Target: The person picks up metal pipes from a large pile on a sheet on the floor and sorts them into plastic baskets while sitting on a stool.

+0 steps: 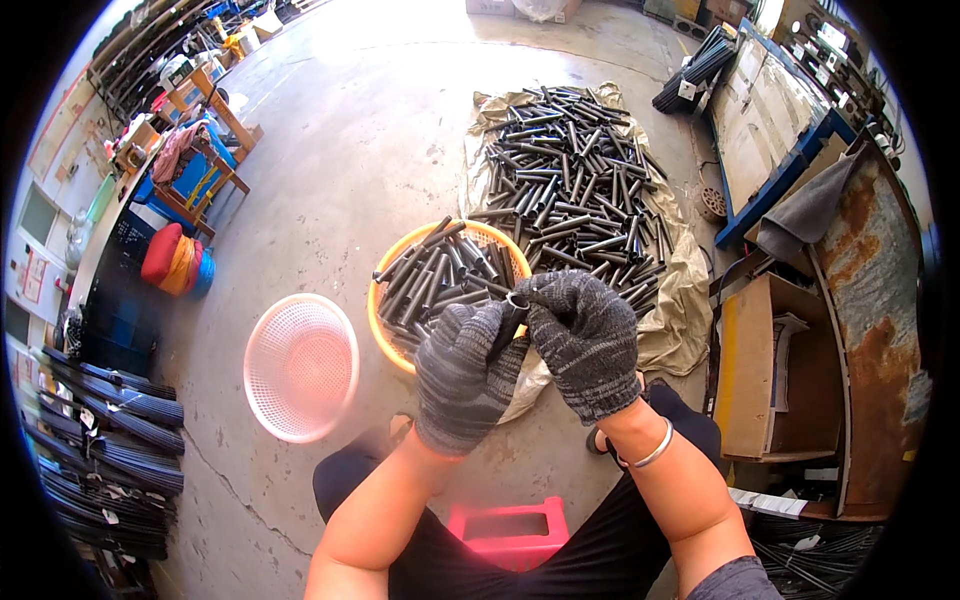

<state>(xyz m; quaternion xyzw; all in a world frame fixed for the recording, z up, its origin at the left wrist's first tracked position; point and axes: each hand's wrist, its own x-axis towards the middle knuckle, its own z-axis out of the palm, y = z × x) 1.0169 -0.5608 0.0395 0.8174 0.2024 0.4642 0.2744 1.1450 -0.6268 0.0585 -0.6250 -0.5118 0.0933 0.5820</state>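
Note:
Both my hands wear dark grey striped knit gloves and meet in front of me, above the near edge of a yellow basket (375, 318). My left hand (462, 378) is wrapped round a short black tube (507, 326), its end tilted up. At that end, where a pale round rim shows, my right hand (582, 345) is closed in a pinch; its fingertips hide what they grip. Many similar black tubes (440, 278) fill the basket. Beyond it, a large heap of black tubes (570, 180) lies on a beige cloth (682, 310).
A pink plastic basket (300, 368) stands on the floor at left. Between my legs is a red stool (512, 540). An open cardboard box (748, 365) and a rusty metal panel (870, 260) stand at right. Bundled black rods (120, 450) lie stacked at far left.

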